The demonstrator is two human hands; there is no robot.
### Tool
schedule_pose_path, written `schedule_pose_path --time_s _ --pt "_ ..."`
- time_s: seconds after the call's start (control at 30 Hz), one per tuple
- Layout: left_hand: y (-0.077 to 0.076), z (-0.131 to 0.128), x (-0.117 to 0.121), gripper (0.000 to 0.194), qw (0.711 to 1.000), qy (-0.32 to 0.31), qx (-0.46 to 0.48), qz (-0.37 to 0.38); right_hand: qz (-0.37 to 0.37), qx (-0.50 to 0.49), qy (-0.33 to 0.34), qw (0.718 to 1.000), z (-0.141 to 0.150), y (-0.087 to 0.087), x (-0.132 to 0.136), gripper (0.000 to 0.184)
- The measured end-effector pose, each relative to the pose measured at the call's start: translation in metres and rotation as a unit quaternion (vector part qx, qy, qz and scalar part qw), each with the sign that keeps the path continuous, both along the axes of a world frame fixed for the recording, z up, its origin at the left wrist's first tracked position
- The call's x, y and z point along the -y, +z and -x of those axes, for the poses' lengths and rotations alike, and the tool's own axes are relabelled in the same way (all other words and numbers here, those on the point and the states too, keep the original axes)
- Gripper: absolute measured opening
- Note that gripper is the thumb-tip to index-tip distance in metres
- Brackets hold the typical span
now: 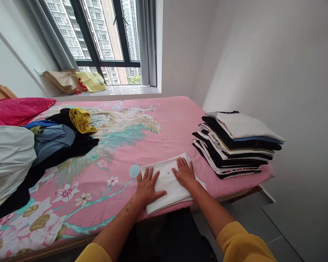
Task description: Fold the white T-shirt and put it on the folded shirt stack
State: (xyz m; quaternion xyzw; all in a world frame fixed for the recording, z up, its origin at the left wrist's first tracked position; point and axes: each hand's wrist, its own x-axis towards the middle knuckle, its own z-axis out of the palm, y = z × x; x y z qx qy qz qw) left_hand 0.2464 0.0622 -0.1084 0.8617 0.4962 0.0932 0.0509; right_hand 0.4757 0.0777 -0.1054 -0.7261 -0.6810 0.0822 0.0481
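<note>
Your left hand (149, 189) and right hand (185, 174), spread flat and apart, rest on a folded white garment (168, 183), seemingly to hold it smooth atop the bed (176, 122).

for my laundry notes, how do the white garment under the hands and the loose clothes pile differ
The white garment is folded flat; the clothes pile lies loose and crumpled. The garment is mostly white; the pile mixes white, black, blue and yellow. The garment is compact; the pile sprawls wider. Both lie on the pink bedspread.
</note>
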Motion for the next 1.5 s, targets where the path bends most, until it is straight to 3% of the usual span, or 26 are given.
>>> schedule_pose_path --time_s 0.13,0.2,0.3,0.37,0.47,0.53,0.6,0.7,0.83,1.0,1.13,1.2,1.3,1.37,1.5 --pt "0.006 -0.002 0.009 0.098 1.000 -0.003 0.003 -0.006 0.012 -0.006 -0.017 1.000 0.006 0.006 0.000 0.067" --pt "0.008 -0.002 0.020 0.095 0.999 -0.033 0.000 -0.022 -0.005 -0.010 -0.018 1.000 0.012 0.008 0.003 0.067" --pt "0.005 0.005 0.039 0.089 0.996 -0.077 0.003 -0.036 -0.030 -0.015 0.062 0.998 0.018 0.006 0.008 0.065" --pt "0.000 0.015 0.049 0.088 0.997 -0.068 0.008 -0.038 -0.022 -0.019 0.103 0.994 0.017 0.002 0.010 0.064" --pt "-0.006 0.031 0.059 0.094 0.999 -0.010 0.019 -0.032 -0.012 -0.030 0.087 0.996 0.013 -0.002 0.006 0.061" --pt "-0.007 0.038 0.066 0.093 0.997 0.066 0.037 -0.022 -0.011 -0.040 0.066 0.997 0.014 0.000 0.002 0.057" --pt "-0.004 0.040 0.075 0.081 0.987 0.150 0.056 -0.007 -0.023 -0.052 0.068 0.996 0.020 0.007 -0.003 0.052" --pt "0.007 0.034 0.090 0.055 0.971 0.227 0.067 0.035 -0.052 -0.079 0.154 0.984 0.044 0.026 -0.013 0.050" --pt "0.025 0.021 0.101 0.036 0.949 0.280 0.080 0.121 0.006 -0.096 0.275 0.957 0.090 0.047 -0.041 0.057" --pt "0.037 0.018 0.097 0.029 0.911 0.331 0.106 0.222 0.108 -0.059 0.317 0.941 0.132 0.049 -0.078 0.061" --pt "0.033 0.019 0.092 0.018 0.900 0.324 0.167 0.241 0.157 -0.013 0.334 0.929 0.149 0.051 -0.092 0.051" --pt "0.026 0.018 0.092 0.010 0.865 0.324 0.264 0.277 0.181 0.010 0.342 0.922 0.157 0.055 -0.096 0.047" --pt "0.015 0.012 0.095 0.015 0.739 0.342 0.443 0.375 0.218 0.043 0.353 0.909 0.171 0.063 -0.100 0.039" --pt "0.011 0.008 0.100 0.016 0.665 0.348 0.525 0.401 0.235 0.060 0.361 0.900 0.177 0.068 -0.101 0.032" --pt "0.011 0.007 0.115 0.016 0.605 0.350 0.600 0.389 0.233 0.065 0.379 0.893 0.177 0.078 -0.100 0.026"
